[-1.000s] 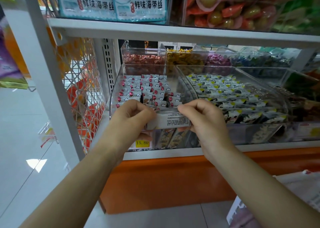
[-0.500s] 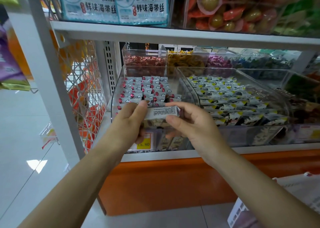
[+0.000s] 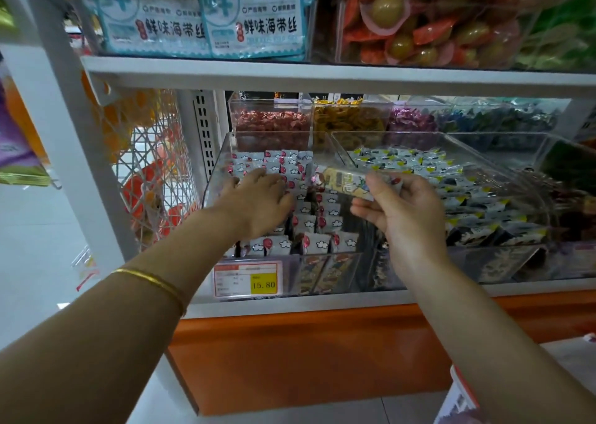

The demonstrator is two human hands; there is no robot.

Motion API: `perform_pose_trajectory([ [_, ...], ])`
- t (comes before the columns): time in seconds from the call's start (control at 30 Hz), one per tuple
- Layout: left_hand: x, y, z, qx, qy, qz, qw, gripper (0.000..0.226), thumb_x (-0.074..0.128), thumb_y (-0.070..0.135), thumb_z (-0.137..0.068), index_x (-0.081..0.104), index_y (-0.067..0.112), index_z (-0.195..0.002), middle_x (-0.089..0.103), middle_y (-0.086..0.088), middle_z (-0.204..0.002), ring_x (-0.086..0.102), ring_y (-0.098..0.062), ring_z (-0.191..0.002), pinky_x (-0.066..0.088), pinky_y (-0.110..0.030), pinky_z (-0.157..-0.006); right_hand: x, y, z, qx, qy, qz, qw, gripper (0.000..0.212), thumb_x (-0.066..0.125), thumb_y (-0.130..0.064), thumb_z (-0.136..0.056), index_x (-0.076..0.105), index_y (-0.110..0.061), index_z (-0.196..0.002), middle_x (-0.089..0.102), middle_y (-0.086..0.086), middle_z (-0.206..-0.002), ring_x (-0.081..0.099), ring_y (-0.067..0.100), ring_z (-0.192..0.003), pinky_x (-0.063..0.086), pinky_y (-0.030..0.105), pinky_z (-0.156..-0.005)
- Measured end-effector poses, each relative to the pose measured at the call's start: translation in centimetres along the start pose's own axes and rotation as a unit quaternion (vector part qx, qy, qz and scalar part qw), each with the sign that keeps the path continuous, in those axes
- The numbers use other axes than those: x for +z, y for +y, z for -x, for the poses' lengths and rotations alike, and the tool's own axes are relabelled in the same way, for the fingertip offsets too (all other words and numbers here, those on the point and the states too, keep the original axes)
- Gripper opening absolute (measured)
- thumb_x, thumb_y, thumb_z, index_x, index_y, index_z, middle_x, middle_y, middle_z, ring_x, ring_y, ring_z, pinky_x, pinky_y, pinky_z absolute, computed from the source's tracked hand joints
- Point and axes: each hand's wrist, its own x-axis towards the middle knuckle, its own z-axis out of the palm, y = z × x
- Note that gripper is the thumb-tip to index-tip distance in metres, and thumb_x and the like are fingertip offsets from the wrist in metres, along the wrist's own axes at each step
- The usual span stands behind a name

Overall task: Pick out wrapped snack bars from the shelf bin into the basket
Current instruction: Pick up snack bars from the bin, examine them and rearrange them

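A clear shelf bin point(image 3: 215, 178) holds several wrapped snack bars point(image 3: 325, 222), silver with red dots and white clouds, stood in rows. My left hand point(image 3: 258, 199) reaches into this bin, palm down, with its fingers on the bars at the left; whether it grips one I cannot tell. My right hand point(image 3: 403, 209) pinches one wrapped snack bar point(image 3: 346, 180) and holds it level above the bin's right side. A corner of the white basket point(image 3: 461, 398) shows at the bottom right.
A second clear bin point(image 3: 503, 162) to the right holds bars with yellow and dark print. Smaller candy bins point(image 3: 271, 123) stand behind. A white shelf board point(image 3: 290, 72) hangs overhead. A price tag point(image 3: 246, 278) reads 15.80. A white post point(image 3: 77, 127) stands at left.
Both hands held one bar together before. Now my left hand has let go and moved forward into the bin, while my right hand keeps the bar and has lifted it right.
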Motion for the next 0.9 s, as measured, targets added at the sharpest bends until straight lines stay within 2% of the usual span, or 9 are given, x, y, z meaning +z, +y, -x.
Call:
perform_pose_trajectory([
  [0.07,0.7,-0.1,-0.4,0.002,-0.042,-0.015,0.999,0.058,0.008,0.048,-0.098,0.034,0.022,-0.143,0.018,0.002,-0.157,0.004,-0.016,-0.145,0.003,-0.054,-0.113,0.0,0.0,-0.2,-0.004,-0.002,0.005,1.0,0.023,0.061,-0.01,-0.088,0.052,0.0,-0.107,0.061,0.007,-0.086,0.069,0.015,-0.063,0.057,0.024,-0.061],
  [0.13,0.9,-0.3,-0.3,0.004,-0.035,-0.01,0.999,0.061,0.007,0.049,-0.097,0.041,0.023,-0.14,0.025,0.002,-0.155,0.006,-0.015,-0.145,0.001,-0.054,-0.112,0.1,-0.2,-0.5,-0.011,-0.009,0.017,1.0,0.023,0.061,-0.009,-0.088,0.051,-0.002,-0.108,0.061,0.008,-0.087,0.068,0.015,-0.064,0.057,0.024,-0.061],
  [0.23,0.5,-0.4,0.9,0.017,0.006,0.016,1.0,0.063,0.009,0.051,-0.093,0.06,0.022,-0.117,0.049,0.0,-0.134,0.026,-0.017,-0.137,0.007,-0.056,-0.112,0.8,-0.7,-1.4,-0.039,-0.037,0.085,0.995,0.019,0.063,-0.007,-0.087,0.053,-0.004,-0.103,0.063,0.008,-0.087,0.068,0.012,-0.061,0.057,0.023,-0.059],
  [0.33,0.4,-0.3,2.6,0.027,0.034,0.024,0.999,0.058,0.015,0.051,-0.091,0.061,0.021,-0.109,0.051,0.003,-0.118,0.038,-0.015,-0.124,0.011,-0.055,-0.111,2.6,-0.9,-3.0,-0.087,-0.082,0.191,0.974,0.016,0.062,-0.006,-0.087,0.054,-0.008,-0.101,0.063,0.004,-0.086,0.066,0.014,-0.061,0.058,0.025,-0.058],
  [0.5,0.4,-0.1,3.7,0.023,0.014,0.051,0.998,0.052,0.022,0.048,-0.094,0.055,0.019,-0.121,0.046,0.001,-0.131,0.035,-0.015,-0.128,0.012,-0.053,-0.112,6.5,0.0,-6.3,-0.173,-0.191,0.401,0.879,0.023,0.062,-0.015,-0.088,0.058,-0.004,-0.107,0.061,0.009,-0.101,0.058,0.021,-0.087,0.048,0.036,-0.073],
  [0.57,0.2,0.2,3.9,0.03,0.003,0.043,0.999,0.055,0.019,0.048,-0.093,0.053,0.019,-0.124,0.043,0.001,-0.135,0.031,-0.014,-0.132,0.014,-0.054,-0.112,8.0,0.4,-7.3,-0.202,-0.215,0.466,0.835,0.024,0.062,-0.02,-0.087,0.059,-0.007,-0.106,0.057,0.0,-0.097,0.05,0.014,-0.083,0.038,0.026,-0.065],
  [0.67,0.2,0.3,4.7,0.035,0.025,0.027,0.999,0.056,0.018,0.049,-0.094,0.044,0.02,-0.135,0.032,0.002,-0.148,0.016,-0.013,-0.141,0.007,-0.052,-0.115,9.8,0.9,-8.3,-0.203,-0.266,0.518,0.787,0.022,0.065,-0.021,-0.085,0.059,-0.012,-0.105,0.052,-0.007,-0.09,0.047,0.007,-0.077,0.03,0.021,-0.059],
  [0.8,0.1,-0.1,6.3,0.012,0.116,-0.094,0.989,0.076,0.0,0.057,-0.086,0.023,0.019,-0.148,0.019,0.001,-0.156,0.0,-0.014,-0.145,-0.007,-0.049,-0.115,10.7,2.1,-8.5,-0.192,-0.331,0.596,0.706,0.045,0.068,-0.026,-0.084,0.056,-0.006,-0.123,0.056,0.008,-0.122,0.052,0.022,-0.112,0.04,0.028,-0.087],
  [0.9,0.5,-0.6,6.7,-0.028,0.096,-0.113,0.989,0.072,-0.002,0.055,-0.09,0.015,0.019,-0.15,0.013,0.0,-0.158,-0.002,-0.016,-0.146,-0.01,-0.05,-0.114,10.2,3.5,-8.2,-0.18,-0.36,0.641,0.654,0.032,0.059,-0.03,-0.09,0.06,-0.014,-0.117,0.06,0.006,-0.12,0.05,0.024,-0.117,0.039,0.038,-0.095],
])
